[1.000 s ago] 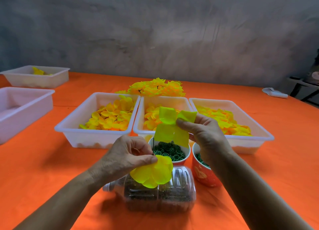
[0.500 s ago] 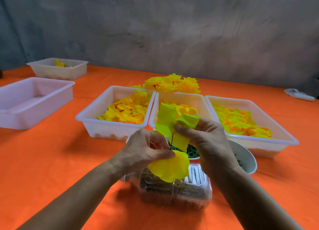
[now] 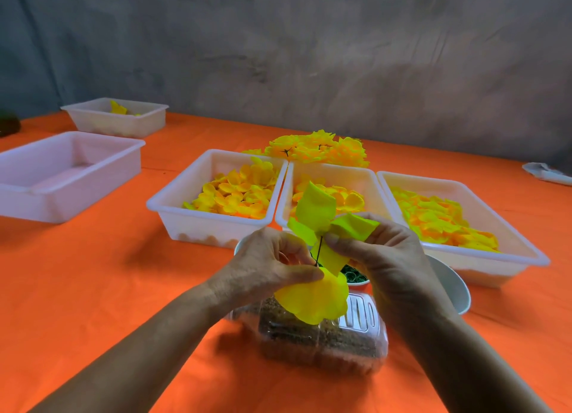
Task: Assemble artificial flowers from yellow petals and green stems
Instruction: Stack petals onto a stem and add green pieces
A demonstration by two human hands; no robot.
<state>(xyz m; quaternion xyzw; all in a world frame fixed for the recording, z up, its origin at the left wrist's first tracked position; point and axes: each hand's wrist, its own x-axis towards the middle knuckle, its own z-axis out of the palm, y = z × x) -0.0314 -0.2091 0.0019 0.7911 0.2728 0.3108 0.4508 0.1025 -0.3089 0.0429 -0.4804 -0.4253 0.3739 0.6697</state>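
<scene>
Pinching a thin dark stem [image 3: 318,251] and yellow petal [image 3: 312,301], the left hand [image 3: 266,264] meets the right hand [image 3: 380,251], whose fingers clasp lime-yellow petals [image 3: 315,208].

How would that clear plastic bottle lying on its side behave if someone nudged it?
The bottle looks packed with brown grainy stuff, so it is probably heavy and would resist a light push. Its sides look flattish and ribbed, so it would likely slide on the orange cloth rather than roll.

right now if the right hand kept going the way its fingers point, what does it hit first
Likely the left hand: the right hand points leftward, pinching the yellow-green fabric petal piece on its thin dark stem.
</scene>
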